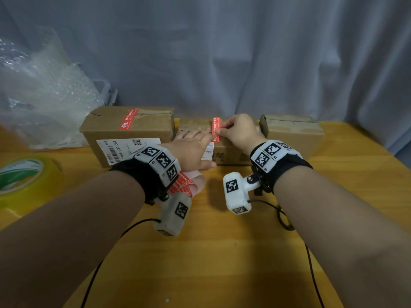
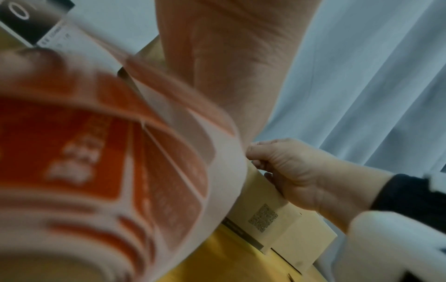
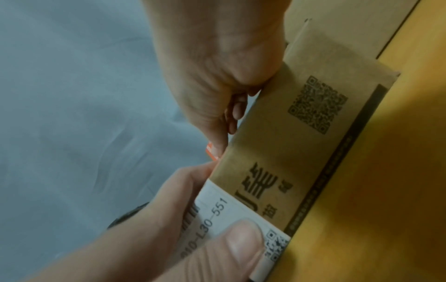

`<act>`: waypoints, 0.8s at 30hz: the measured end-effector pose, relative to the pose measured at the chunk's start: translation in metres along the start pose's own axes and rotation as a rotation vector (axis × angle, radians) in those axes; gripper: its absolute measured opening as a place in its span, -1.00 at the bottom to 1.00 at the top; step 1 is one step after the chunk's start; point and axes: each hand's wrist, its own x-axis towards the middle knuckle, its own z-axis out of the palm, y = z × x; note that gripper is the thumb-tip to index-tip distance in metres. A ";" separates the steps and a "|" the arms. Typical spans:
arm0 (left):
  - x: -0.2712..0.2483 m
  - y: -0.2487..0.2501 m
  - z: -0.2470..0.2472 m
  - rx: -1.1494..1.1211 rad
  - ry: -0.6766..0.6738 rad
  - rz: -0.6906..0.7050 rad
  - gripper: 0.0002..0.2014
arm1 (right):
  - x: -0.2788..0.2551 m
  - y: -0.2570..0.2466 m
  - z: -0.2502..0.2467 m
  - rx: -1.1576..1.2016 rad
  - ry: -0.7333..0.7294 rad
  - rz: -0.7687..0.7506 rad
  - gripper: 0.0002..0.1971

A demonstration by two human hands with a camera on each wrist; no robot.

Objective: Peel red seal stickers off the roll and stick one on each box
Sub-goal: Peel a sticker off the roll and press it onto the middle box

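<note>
Your right hand (image 1: 240, 132) pinches the red sticker (image 1: 216, 129) between thumb and forefinger at its right edge, near the sticker's mid-length. The sticker lies lengthwise across the top of the middle box (image 1: 224, 152), its near end folding over the front top edge; whether it is fully pressed down cannot be told. Your left hand (image 1: 191, 150) lies with straight fingers on the top of the same box, thumb pressed on the white shipping label (image 3: 217, 215) on the front face. It steadies the box and grips nothing.

Handling judgement:
- The sticker is thin, light and limp. Expect it to curl and cling to skin. Hold it by one edge only and keep the adhesive side off your fingertips.
- Lay it from one end and smooth toward the other; a flat drop is likely to trap a crease.
- The box is light cardboard and would probably slide on the wooden table (image 1: 222, 263) if not braced.

The left box (image 1: 129, 134) already carries a red sticker across its top seam. The right box (image 1: 293, 134) shows none. The sticker roll (image 1: 189, 185) lies on the table under your left wrist, near the middle box, with a loose tail of backing paper; take the next sticker by a lifted corner.
</note>
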 end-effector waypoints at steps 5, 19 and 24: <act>0.000 0.002 -0.002 0.009 -0.009 -0.017 -0.19 | 0.008 0.003 -0.005 0.005 0.000 -0.003 -0.87; -0.001 0.003 -0.004 0.028 0.013 -0.023 -0.23 | 0.021 0.007 0.004 -0.253 0.105 -0.018 -0.70; -0.003 0.003 -0.002 -0.005 0.018 -0.024 -0.24 | 0.028 0.003 0.007 -0.399 0.177 -0.126 -0.70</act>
